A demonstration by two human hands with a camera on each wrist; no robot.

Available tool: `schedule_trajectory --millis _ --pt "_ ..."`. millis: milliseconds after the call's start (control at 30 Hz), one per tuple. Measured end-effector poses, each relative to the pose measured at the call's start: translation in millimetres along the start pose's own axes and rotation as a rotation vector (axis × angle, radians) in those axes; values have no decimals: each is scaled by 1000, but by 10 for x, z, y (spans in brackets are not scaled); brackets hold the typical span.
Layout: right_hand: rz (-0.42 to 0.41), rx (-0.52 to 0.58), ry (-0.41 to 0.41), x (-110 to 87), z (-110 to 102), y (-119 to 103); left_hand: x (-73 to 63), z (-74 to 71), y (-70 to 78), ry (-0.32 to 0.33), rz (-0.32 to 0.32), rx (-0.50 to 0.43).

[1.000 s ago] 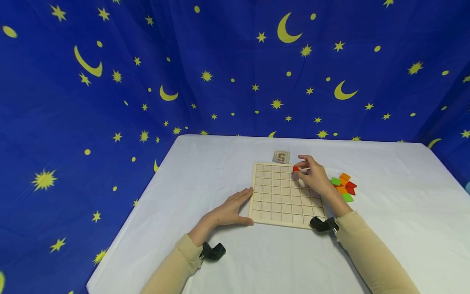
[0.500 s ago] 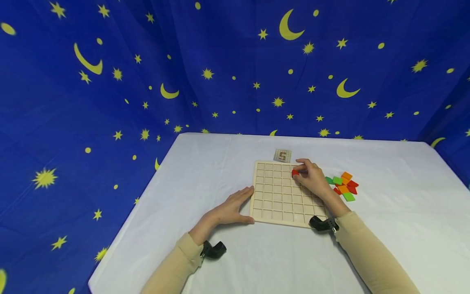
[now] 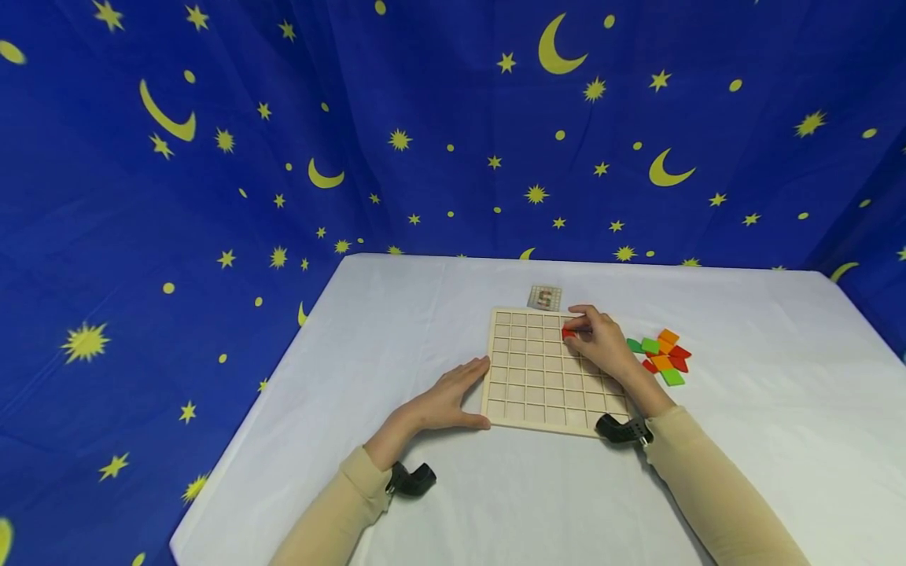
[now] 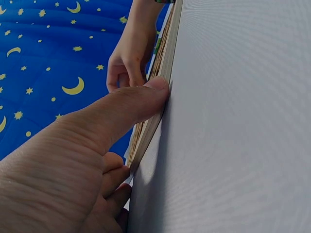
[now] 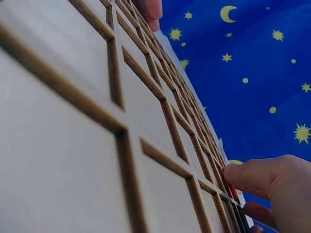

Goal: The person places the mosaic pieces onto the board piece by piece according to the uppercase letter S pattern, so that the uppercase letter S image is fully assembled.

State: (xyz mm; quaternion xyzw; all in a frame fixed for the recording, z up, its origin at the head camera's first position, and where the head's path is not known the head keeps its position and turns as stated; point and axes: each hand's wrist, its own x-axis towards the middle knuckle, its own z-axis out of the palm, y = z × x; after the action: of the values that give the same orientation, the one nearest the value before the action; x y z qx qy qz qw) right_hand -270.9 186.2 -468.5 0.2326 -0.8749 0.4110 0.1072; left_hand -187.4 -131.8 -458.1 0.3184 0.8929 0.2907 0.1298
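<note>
A pale wooden board [image 3: 535,376] with a raised grid of square cells lies on the table. My right hand [image 3: 602,343] pinches a small red tile [image 3: 568,334] over a cell near the board's far right part. In the right wrist view the thumb tip presses on the red tile [image 5: 234,191], low against the grid. My left hand [image 3: 442,402] rests along the board's left edge, fingers and thumb spread and fairly straight. The left wrist view shows the left thumb [image 4: 131,101] touching the side of the board [image 4: 167,53].
Right of the board lies a loose cluster of orange tiles [image 3: 668,336], green tiles [image 3: 672,377] and red tiles [image 3: 679,353]. A small patterned card [image 3: 545,297] lies just beyond the board's far edge. A blue curtain [image 3: 453,118] with moons and stars stands behind the white table [image 3: 410,314].
My right hand has moved slightly nearer along the board with the red tile, settling over a cell. A dark green tile shows beside the cluster now. My left hand has stayed at the board's edge.
</note>
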Motion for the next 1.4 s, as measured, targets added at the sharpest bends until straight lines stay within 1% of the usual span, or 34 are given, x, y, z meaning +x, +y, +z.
schedule_trajectory --millis 100,200,333,467,567,700,800,900,1000,1100,1233,1333,1400 --pt "5 38 0 8 -20 -35 3 0 4 -1 1 -1" --pt "-2 52 24 29 -46 -87 6 -1 5 -3 1 0" --pt "4 25 45 57 -84 -143 7 3 3 -6 -3 10" --pt "33 34 34 39 -145 -162 10 8 1 -5 0 12" --pt "45 35 58 -5 -251 -147 14 10 4 -6 4 9" --pt "56 -13 131 -97 -479 -79 12 6 11 -5 5 11" --pt "102 -68 177 -201 -680 6 7 -1 18 -6 3 15" --pt "194 -133 229 -341 -870 103 6 -3 19 -4 0 23" --pt "280 -154 259 -495 -1037 217 2 -3 19 -2 4 29" --pt "320 -191 281 -622 -1132 517 -10 -2 8 4 6 23" --pt "354 -198 283 -696 -1187 572 -16 -2 -5 8 1 19" --pt "396 -164 260 -703 -1190 400 -2 0 5 10 3 13" --pt "427 -158 247 -711 -1162 444 7 6 15 10 6 10"
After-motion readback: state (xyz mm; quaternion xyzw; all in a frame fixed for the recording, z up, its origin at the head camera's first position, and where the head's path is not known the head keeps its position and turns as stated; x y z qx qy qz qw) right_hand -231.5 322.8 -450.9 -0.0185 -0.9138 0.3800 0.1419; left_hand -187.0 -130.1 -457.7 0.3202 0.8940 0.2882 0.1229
